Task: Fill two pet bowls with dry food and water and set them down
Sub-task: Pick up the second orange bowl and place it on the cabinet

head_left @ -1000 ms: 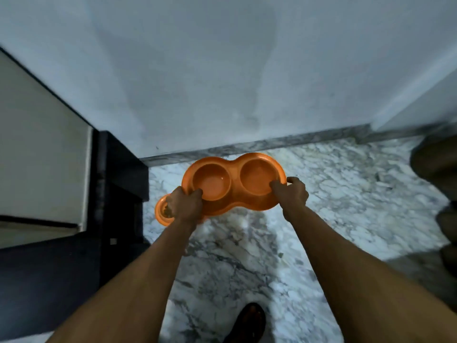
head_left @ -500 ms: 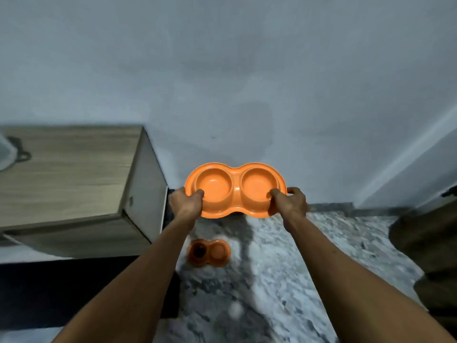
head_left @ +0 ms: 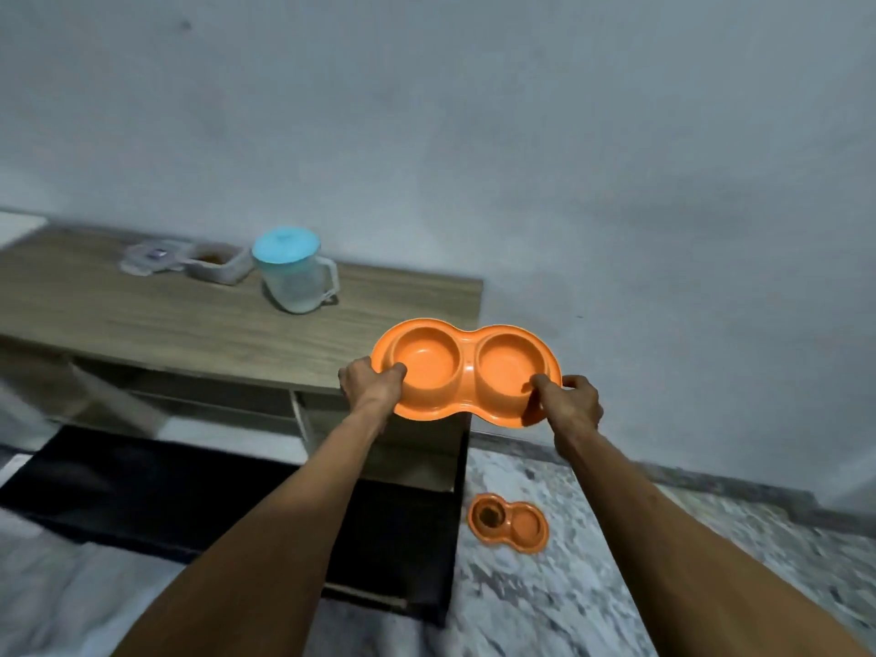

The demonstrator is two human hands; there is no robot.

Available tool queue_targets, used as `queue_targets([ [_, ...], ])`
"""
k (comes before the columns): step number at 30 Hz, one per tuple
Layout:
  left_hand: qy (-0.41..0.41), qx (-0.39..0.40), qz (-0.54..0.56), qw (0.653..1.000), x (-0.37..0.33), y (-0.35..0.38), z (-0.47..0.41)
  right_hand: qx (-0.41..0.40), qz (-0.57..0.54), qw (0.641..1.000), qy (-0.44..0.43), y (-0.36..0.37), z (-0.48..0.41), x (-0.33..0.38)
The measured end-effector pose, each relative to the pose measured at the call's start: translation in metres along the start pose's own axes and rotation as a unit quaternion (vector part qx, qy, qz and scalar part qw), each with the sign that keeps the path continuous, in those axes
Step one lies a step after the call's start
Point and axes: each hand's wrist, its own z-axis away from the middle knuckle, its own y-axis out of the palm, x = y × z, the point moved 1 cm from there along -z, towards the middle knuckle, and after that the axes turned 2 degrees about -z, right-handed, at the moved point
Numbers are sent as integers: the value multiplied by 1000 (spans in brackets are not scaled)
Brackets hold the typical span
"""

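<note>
We count two orange double pet bowls, one held [head_left: 467, 372] and one on the floor [head_left: 508, 523], one jug [head_left: 295, 269], one open food container [head_left: 215, 262], one loose lid [head_left: 149, 257], and one wooden cabinet [head_left: 189, 320].

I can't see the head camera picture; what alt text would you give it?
Two bare hands, left and right, hold an empty orange double pet bowl by its ends, in the air near a wooden cabinet. On the cabinet stand a jug with a blue lid and an open clear container. A second orange double bowl sits on the marble floor.
</note>
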Motion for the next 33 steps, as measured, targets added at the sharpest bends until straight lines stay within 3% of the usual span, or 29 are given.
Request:
queue_targets([
  [6, -4, -54, 13, 998, 22, -123, -47, 55, 11, 998, -34, 101, 76, 30],
  [17, -43, -146, 28, 988, 69, -277, -127, 144, 38, 987, -64, 273, 152, 62],
  [25, -71, -127, 4, 989, 105, -341, -223, 155, 64, 986, -24, 393, 174, 62],
  [33, -57, -117, -9, 992, 98, -394, -300, 146, 73, 986, -10, 491, 186, 94],
])
